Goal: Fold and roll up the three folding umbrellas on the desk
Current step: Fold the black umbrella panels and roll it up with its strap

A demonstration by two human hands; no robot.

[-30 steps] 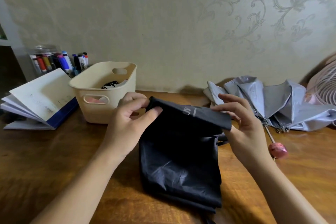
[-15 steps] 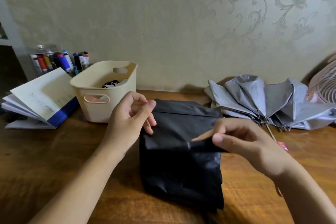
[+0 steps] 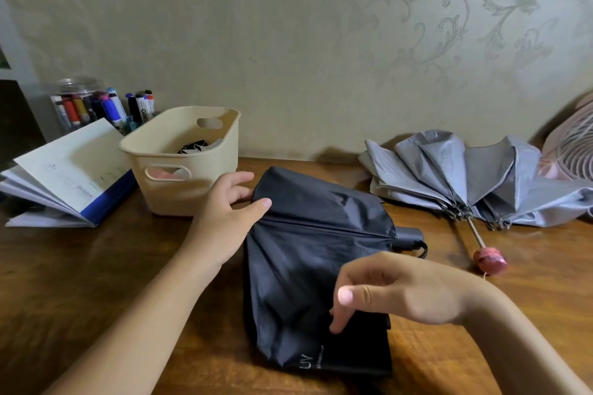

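now, left hand (image 3: 224, 221) pinching black umbrella (image 3: 314, 253)

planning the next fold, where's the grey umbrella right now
In the head view the grey umbrella lies half-open at the far right of the desk by the wall, between the black umbrella and the pink fan.

Umbrellas, two: one black umbrella (image 3: 321, 234), one grey umbrella (image 3: 449, 176). Basket (image 3: 189, 196), one. Open book (image 3: 70, 170), one. Jar (image 3: 71, 91) of markers (image 3: 113, 106), one; markers too crowded to count. Fan (image 3: 572, 144), one. Hands, two: left hand (image 3: 221, 221), right hand (image 3: 401, 292).
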